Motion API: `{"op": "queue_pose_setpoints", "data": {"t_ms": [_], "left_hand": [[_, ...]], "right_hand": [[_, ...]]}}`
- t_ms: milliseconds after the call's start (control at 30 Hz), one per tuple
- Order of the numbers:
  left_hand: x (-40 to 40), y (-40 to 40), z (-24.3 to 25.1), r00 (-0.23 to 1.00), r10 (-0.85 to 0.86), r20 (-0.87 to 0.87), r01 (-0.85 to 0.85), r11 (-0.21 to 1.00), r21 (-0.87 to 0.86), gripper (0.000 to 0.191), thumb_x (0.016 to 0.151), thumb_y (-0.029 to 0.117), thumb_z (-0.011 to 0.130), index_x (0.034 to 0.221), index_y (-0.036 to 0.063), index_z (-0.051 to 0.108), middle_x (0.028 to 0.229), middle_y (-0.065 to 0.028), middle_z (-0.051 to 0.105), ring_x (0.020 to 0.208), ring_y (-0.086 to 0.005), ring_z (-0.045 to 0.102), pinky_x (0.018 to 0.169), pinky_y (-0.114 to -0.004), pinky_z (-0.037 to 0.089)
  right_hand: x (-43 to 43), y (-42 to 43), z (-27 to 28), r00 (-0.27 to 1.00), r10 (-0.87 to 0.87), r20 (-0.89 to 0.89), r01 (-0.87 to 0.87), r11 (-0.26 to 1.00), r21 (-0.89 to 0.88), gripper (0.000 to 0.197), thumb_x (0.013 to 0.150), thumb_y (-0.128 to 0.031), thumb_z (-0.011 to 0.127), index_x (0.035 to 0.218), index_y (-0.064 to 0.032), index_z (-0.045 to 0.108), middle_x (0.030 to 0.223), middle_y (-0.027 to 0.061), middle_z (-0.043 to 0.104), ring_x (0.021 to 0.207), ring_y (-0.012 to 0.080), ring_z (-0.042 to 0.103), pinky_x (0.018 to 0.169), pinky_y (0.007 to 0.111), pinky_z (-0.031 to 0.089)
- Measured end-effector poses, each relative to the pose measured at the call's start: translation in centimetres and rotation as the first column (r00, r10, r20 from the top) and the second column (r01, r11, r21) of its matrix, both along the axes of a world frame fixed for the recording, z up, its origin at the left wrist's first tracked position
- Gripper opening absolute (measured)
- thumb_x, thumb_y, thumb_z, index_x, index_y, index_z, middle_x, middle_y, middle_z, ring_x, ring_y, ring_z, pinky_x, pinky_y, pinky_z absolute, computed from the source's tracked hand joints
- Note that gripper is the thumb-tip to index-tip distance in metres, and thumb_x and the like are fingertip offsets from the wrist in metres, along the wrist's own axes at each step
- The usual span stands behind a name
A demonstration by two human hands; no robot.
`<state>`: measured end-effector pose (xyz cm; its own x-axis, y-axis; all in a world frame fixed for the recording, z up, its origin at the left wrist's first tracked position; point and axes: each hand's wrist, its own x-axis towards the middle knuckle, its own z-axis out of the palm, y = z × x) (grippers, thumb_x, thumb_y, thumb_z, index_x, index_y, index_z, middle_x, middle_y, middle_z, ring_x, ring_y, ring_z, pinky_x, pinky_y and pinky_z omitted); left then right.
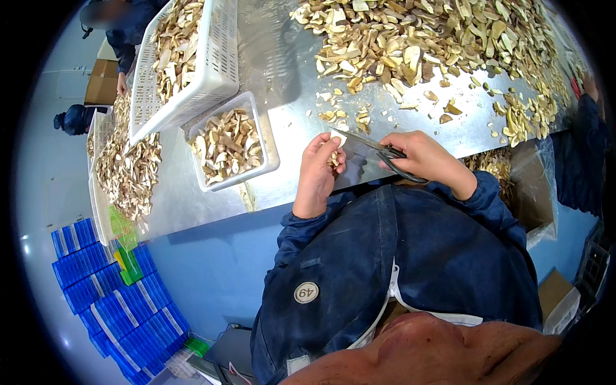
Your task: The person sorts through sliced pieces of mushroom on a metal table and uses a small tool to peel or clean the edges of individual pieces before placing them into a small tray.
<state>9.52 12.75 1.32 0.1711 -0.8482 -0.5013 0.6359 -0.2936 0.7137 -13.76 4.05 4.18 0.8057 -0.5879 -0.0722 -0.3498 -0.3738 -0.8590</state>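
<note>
Over the front edge of the steel table, my left hand (321, 163) pinches a pale dried mushroom slice (340, 137) between thumb and fingers. More pieces show within its curled fingers. My right hand (417, 153) grips black-handled scissors (393, 159), whose blades point left and reach the slice's upper edge. Whether the blades are parted I cannot make out. Beyond both hands spreads a large heap of dried mushroom slices (409, 53), with small trimmings (337, 115) scattered nearer to me. Left of my hands stands a clear plastic tub (263, 166) holding mushroom pieces.
A white slotted plastic basket (219, 62) of slices stands behind the tub. Another pile (127, 168) lies at the table's left end. A lined carton (532, 192) is below at right. Blue stacked packs (120, 298) sit on the floor. People (127, 41) work at left and right.
</note>
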Motion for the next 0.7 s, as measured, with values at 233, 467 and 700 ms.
{"op": "queue_pose_setpoints", "data": {"t_ms": [233,467,700], "left_hand": [[0.3,0.2,0.0,0.979,-0.067,-0.192,0.047,0.993,-0.108,0.029,0.096,0.016,0.058,0.121,0.002,0.055,0.078,-0.0036,0.052,0.064,-0.0134,0.05,0.05,-0.025,0.039],[-2.1,-0.6,0.0,0.934,-0.094,-0.345,0.041,0.987,-0.157,0.026,0.098,0.02,0.055,0.121,0.0073,0.054,0.09,-0.0079,0.057,0.076,-0.0189,0.057,0.054,-0.027,0.045],[-3.7,-1.5,-0.8,0.855,-0.253,-0.453,0.158,0.959,-0.237,0.017,0.101,0.019,0.051,0.113,0.0082,0.057,0.121,-0.017,0.063,0.106,-0.0292,0.066,0.077,-0.037,0.061]], "right_hand": [[0.1,0.2,-1.6,0.987,-0.135,-0.091,0.09,0.918,-0.386,0.039,0.078,-0.016,0.075,0.112,-0.0058,0.059,0.093,0.0152,0.065,0.084,0.0371,0.065,0.071,0.043,0.052],[0.2,0.8,-1.1,0.963,-0.227,-0.146,0.095,0.792,-0.603,0.017,0.082,-0.017,0.069,0.089,-0.007,0.057,0.08,0.0115,0.059,0.075,0.0324,0.064,0.064,0.042,0.053],[-4.0,-6.7,-2.5,0.811,-0.58,-0.08,0.385,0.63,-0.674,0.015,0.085,-0.02,0.067,0.092,-0.0062,0.07,0.082,0.0111,0.062,0.079,0.0328,0.064,0.068,0.044,0.052]]}}
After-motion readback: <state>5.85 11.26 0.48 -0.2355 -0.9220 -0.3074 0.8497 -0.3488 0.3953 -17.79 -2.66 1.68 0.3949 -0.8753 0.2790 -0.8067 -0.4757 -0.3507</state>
